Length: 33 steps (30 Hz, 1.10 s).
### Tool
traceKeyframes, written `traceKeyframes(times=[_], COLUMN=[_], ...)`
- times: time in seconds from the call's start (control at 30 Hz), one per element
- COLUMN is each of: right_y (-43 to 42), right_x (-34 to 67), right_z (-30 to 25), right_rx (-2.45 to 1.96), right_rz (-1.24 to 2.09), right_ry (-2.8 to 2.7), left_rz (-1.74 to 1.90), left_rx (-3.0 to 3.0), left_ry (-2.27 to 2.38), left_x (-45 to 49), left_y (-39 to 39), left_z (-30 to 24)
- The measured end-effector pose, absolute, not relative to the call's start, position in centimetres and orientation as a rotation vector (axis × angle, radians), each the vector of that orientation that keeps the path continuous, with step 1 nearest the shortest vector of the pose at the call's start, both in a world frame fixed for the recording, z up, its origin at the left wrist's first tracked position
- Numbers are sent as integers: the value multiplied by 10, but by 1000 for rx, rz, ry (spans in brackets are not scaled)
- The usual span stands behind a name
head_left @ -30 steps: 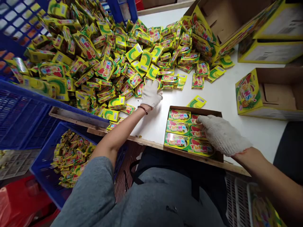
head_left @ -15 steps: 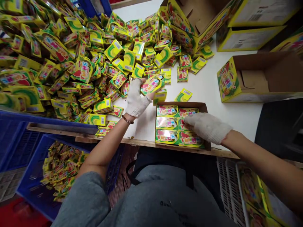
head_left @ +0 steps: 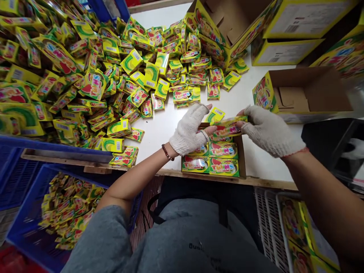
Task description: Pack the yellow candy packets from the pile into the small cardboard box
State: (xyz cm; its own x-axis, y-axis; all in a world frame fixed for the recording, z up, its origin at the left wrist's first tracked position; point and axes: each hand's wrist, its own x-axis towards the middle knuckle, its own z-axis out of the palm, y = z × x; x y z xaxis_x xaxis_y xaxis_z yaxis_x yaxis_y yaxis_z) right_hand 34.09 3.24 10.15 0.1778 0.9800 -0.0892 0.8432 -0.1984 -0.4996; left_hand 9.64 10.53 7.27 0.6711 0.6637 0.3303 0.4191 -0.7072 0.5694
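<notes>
Both my hands wear white knit gloves. My left hand (head_left: pixel 189 131) and my right hand (head_left: pixel 269 129) together grip a small yellow-green candy pack (head_left: pixel 229 127), one at each end, just above a low cardboard tray (head_left: pixel 242 159) at the table's front edge. The tray holds rows of the same packs (head_left: pixel 223 167) lying face up. A big heap of loose packs (head_left: pixel 93 83) covers the table's left and back. One single pack (head_left: pixel 214 113) lies just behind the tray.
Open yellow cartons stand at the back (head_left: pixel 227 26) and right (head_left: pixel 301 94). A blue crate (head_left: pixel 25 227) with more packs sits low on the left, below the table edge. A white basket (head_left: pixel 270 223) with boxes is at the lower right.
My left hand took a pack from the heap and carried it right, over the tray. My right hand lifted off the packs in the tray and now grips the pack's other end.
</notes>
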Motion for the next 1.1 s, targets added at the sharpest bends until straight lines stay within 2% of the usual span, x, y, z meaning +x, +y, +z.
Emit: traceKeyframes(times=[0.47, 0.77, 0.9, 1.0, 1.1], right_y=[44, 38, 43, 50, 57], right_x=[343, 349, 347, 347, 354], right_z=[74, 86, 76, 67, 66], right_rx=[-2149, -2203, -2188, -2126, -2032], right_rz=[516, 536, 446, 411, 593], right_ry=[-2037, -1864, -2141, -2211, -2191], left_rz=[510, 461, 396, 296, 112], left_rx=[2649, 2691, 2723, 2817, 2878], left_ry=[814, 824, 836, 651, 388], left_x=[127, 127, 126, 135, 146], left_y=[101, 97, 99, 97, 92], left_z=[63, 49, 50, 56, 60])
